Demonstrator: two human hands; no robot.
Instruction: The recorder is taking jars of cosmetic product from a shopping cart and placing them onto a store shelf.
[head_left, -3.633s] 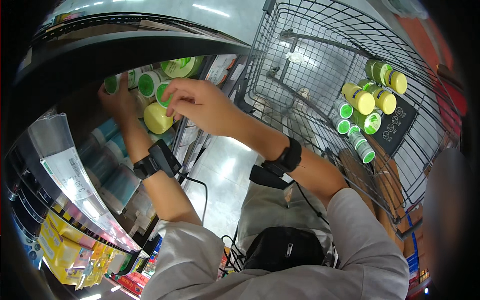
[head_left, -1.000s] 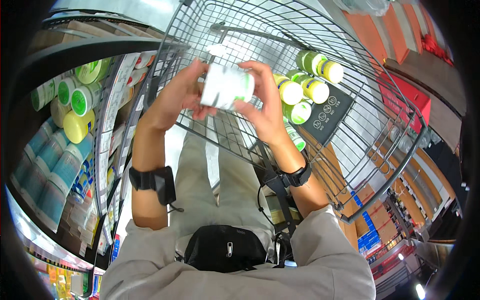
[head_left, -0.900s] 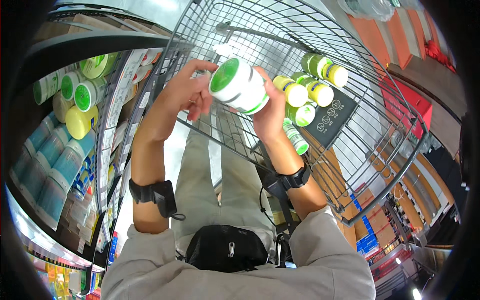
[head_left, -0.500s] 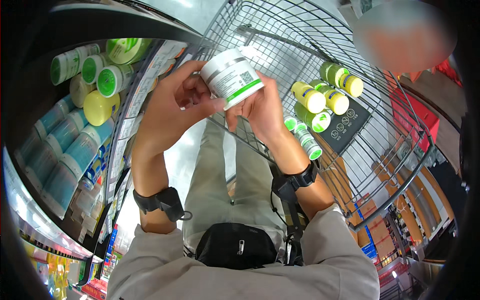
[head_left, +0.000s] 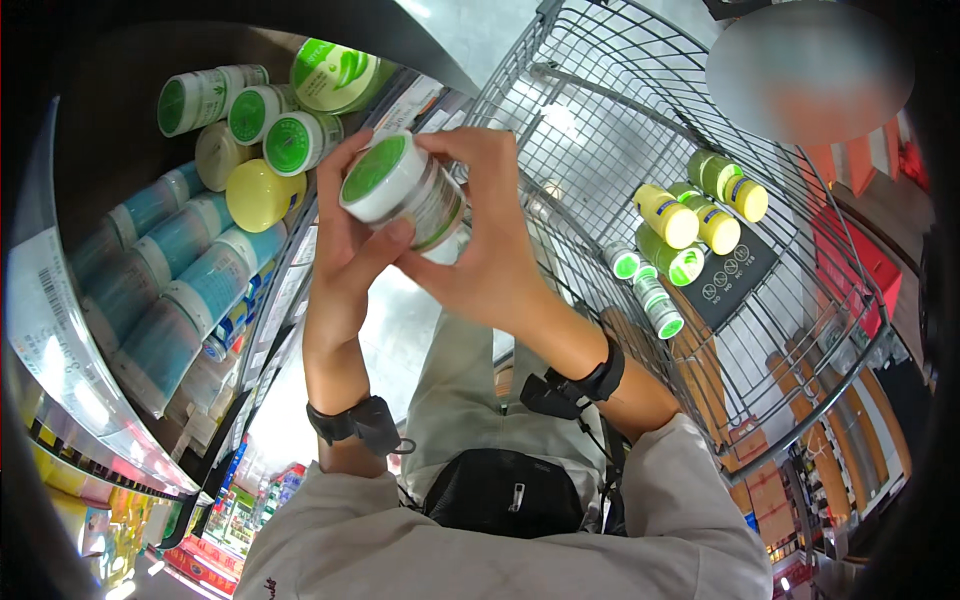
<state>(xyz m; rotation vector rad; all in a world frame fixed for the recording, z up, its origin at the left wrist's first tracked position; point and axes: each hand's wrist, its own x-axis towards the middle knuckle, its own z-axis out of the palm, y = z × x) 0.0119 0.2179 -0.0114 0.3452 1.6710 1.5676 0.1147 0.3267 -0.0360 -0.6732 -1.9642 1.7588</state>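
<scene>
Between my two hands is a white jar (head_left: 425, 205) with a green lid top, tilted so that its lid faces up and left. My left hand (head_left: 345, 240) is closed around its left side, with the thumb on the near side. My right hand (head_left: 478, 215) grips it from the right. To the left, the shelf (head_left: 215, 425) bears similar white jars (head_left: 290, 145) with green lids, a larger green-lidded jar (head_left: 335, 75), and a yellow-lidded container (head_left: 262, 195). Blue-labelled canisters (head_left: 195, 290) lie closer to me.
A wire shopping cart (head_left: 600, 105) stands to the right. In it are yellow-capped bottles (head_left: 668, 218), several green-and-white containers (head_left: 656, 300) and a dark panel (head_left: 740, 275). A red box (head_left: 850, 260) shows beyond the cart. A clear shelf-edge guard (head_left: 90, 380) borders the shelf.
The jar has moved left toward the shelf and turned, so its green lid top now shows instead of its printed side. My right hand has shifted around it. The view has swung left.
</scene>
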